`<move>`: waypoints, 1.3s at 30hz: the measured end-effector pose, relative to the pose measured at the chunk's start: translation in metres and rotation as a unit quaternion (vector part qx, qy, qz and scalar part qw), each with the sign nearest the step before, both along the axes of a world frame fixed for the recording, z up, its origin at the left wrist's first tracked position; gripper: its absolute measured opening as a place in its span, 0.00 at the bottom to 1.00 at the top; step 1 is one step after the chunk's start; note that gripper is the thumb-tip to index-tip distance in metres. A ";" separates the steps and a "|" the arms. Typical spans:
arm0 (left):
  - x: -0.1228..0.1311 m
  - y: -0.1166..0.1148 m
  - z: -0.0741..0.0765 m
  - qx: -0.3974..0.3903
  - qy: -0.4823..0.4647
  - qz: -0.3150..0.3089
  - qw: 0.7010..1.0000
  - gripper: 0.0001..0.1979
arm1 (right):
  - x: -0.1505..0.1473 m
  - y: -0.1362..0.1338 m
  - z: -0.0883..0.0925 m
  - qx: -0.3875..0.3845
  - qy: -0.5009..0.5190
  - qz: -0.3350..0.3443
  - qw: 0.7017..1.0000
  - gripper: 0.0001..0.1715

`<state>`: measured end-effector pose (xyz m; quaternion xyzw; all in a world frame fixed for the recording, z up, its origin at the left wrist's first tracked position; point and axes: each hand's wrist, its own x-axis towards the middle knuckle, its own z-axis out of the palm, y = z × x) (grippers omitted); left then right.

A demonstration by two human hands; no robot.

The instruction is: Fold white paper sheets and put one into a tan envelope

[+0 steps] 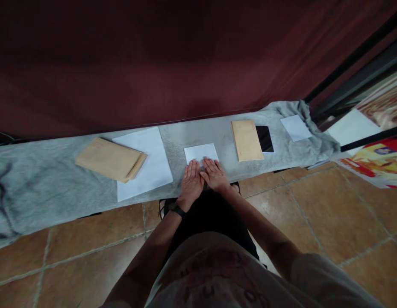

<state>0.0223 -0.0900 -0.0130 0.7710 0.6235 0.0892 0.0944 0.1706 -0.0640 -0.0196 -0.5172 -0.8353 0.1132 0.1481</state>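
Note:
A small white paper (201, 152) lies flat on the grey cloth in front of me. My left hand (192, 179) rests on its near left part, palm down with the fingers stretched out. Beside it, my right hand (215, 173) lies flat on the near right part, its fingers also extended. The two thumbs meet or nearly meet. To the left, a stack of brown envelopes (108, 159) sits on a larger white sheet (156, 171). Another brown envelope or stack (248, 140) is at the right of my hands.
A dark phone or tablet (264, 139) lies partly beside the right envelopes. Farther right is another white paper (296, 127). The grey cloth (41, 188) covers a long narrow surface against a dark red curtain (172, 68). Dark bars and a colourful printed sheet (377, 162) are at the far right.

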 end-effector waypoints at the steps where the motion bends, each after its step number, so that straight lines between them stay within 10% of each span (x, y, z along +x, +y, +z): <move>1: -0.003 0.000 -0.001 0.004 0.001 0.006 1.000 0.32 | 0.003 0.000 -0.001 0.004 0.000 -0.006 1.000 0.34; 39: -0.016 0.051 -0.004 0.028 -0.029 0.070 0.997 0.33 | 0.006 0.053 -0.012 0.009 0.006 -0.078 0.997 0.37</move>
